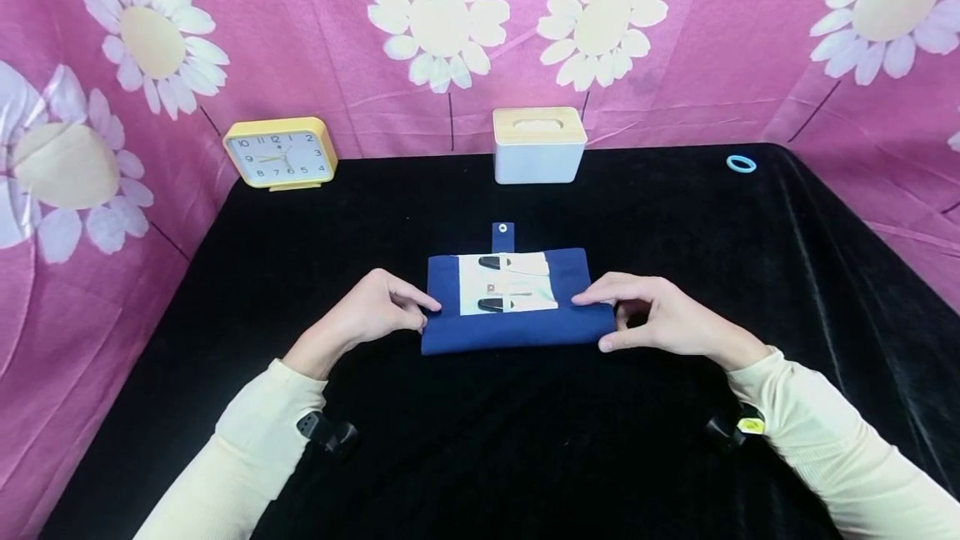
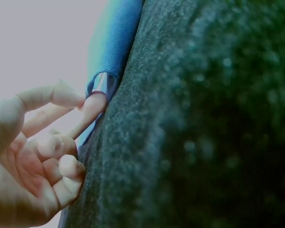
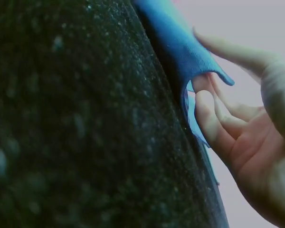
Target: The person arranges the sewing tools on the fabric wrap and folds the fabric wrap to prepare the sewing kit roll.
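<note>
Mid-fold on the blue cloth pouch (image 1: 517,307) at the middle of the black table (image 1: 450,457), left hand (image 1: 371,311) and right hand (image 1: 663,319) each pinching a near corner; next, probably lifting both corners evenly and carrying them far.

Print on pouch's white label (image 1: 508,284) too small.

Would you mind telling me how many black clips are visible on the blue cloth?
2. One black clip sits at the far edge of the white panel on the blue cloth; the other black clip at its near edge. Folds might hide more.
</note>
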Tool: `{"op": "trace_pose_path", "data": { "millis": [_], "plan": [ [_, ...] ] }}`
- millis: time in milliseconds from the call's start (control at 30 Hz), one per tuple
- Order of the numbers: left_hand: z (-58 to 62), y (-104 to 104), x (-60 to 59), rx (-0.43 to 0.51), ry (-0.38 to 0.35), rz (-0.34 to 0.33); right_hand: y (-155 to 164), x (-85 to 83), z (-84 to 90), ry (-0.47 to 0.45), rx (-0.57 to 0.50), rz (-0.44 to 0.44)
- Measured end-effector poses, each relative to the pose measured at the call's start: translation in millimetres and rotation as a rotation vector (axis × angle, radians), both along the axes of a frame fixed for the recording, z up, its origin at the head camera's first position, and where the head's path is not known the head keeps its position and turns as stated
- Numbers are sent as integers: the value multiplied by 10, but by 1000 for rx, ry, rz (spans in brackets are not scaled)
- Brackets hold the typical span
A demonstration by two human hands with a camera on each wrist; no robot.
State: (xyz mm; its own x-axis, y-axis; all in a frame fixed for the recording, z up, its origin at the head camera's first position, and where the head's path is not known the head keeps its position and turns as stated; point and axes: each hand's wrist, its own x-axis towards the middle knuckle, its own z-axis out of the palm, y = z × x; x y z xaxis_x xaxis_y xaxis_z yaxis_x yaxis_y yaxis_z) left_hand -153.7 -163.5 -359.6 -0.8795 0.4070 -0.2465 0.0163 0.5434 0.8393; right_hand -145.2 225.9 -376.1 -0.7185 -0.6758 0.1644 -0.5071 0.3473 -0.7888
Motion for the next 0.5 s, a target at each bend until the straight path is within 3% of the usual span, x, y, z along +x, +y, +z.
{"op": "trace_pose_path", "data": {
  "millis": [133, 400, 500],
  "plan": [
    [-3, 8, 0, -8, 9, 1, -17, 11, -7, 27, 10, 18],
    [-11, 18, -2, -11, 26, -20, -37, 26, -17, 48, 59, -50],
    [2, 8, -1, -1, 101, -59, -42, 31, -17, 61, 69, -58]
  ]
}}
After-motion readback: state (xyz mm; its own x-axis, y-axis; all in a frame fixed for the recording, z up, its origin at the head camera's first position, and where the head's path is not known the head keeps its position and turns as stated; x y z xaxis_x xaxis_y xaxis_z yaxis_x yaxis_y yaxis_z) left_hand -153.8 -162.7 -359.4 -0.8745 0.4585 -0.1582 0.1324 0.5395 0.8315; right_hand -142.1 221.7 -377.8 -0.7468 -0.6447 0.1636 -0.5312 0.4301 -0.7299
